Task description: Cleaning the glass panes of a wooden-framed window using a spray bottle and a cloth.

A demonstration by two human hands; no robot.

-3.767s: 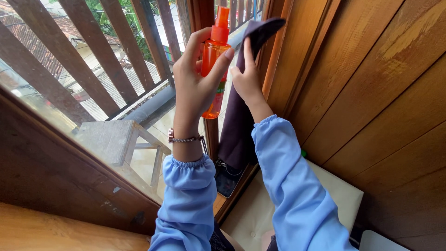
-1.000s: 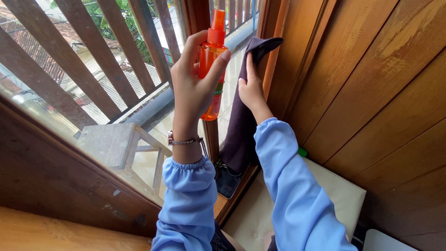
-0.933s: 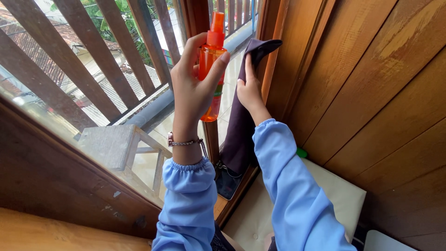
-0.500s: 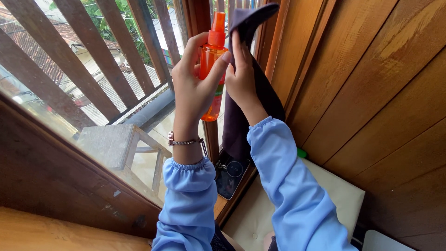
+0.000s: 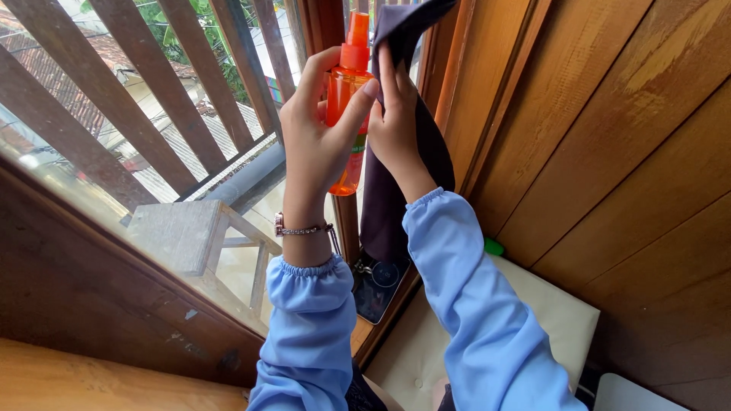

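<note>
Fingers of left hand (image 5: 316, 141) grip orange spray bottle (image 5: 346, 106) — upright, nozzle up — right hand (image 5: 396, 125) clutches dark cloth (image 5: 400, 190)

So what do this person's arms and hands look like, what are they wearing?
Both arms wear loose light-blue sleeves gathered at elastic cuffs. The left hand is bare, with a thin metallic chain bracelet at the wrist. The right hand is bare, with no jewellery visible.
</note>
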